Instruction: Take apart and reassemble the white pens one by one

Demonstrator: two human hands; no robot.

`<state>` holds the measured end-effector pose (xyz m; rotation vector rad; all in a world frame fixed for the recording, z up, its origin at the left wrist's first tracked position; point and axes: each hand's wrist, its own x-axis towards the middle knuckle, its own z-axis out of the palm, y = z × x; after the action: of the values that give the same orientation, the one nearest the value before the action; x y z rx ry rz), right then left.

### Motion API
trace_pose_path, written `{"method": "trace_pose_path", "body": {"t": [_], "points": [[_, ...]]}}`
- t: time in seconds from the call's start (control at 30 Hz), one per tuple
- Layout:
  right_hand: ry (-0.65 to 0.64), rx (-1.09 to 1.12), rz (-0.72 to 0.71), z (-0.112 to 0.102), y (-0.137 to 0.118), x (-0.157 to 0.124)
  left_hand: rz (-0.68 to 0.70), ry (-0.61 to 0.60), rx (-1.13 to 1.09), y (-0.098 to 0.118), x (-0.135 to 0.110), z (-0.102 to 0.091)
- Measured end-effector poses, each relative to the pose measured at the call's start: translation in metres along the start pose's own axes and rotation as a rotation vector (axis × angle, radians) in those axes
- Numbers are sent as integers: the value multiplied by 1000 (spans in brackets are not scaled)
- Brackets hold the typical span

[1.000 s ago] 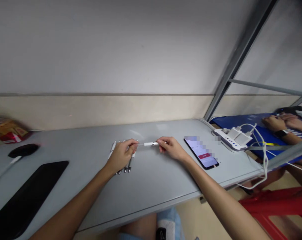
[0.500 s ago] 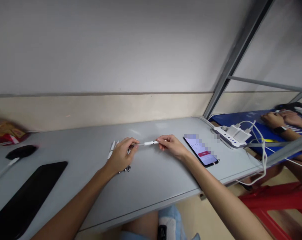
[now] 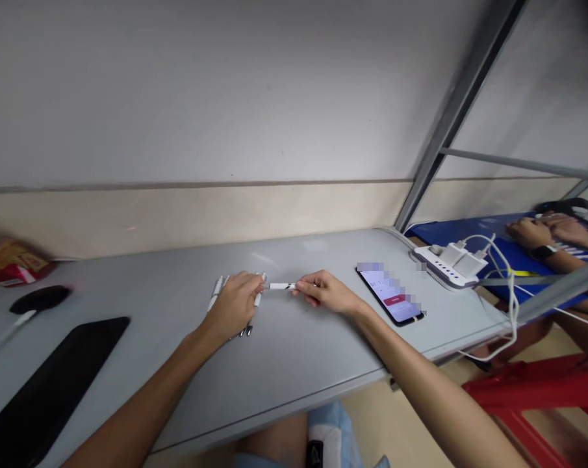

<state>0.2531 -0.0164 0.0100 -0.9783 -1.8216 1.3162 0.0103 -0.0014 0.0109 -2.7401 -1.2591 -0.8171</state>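
Seemingly partway along, holding a white pen (image 3: 281, 286) over the desk (image 3: 303, 351), clamped between the grips of left hand (image 3: 235, 300) and right hand (image 3: 327, 292), with other pens (image 3: 216, 290) already laid side by side.

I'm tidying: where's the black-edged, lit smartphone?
Right of centre in the head view, the smartphone lies between the right hand and the white power strip.

Pens (image 3: 217, 288) partly hidden under left hand (image 3: 232, 301); phone screen (image 3: 384, 294) partly pixelated; red stool (image 3: 522, 389) cut off right.
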Motion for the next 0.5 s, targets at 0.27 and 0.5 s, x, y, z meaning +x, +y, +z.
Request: {"method": "trace_pose_path", "body": {"t": [0.27, 0.5], "points": [[243, 735, 31, -5, 6, 8, 0, -51, -50, 12, -1, -2], [260, 1173, 25, -17, 10, 8, -151, 32, 66, -7, -1, -2]]}}
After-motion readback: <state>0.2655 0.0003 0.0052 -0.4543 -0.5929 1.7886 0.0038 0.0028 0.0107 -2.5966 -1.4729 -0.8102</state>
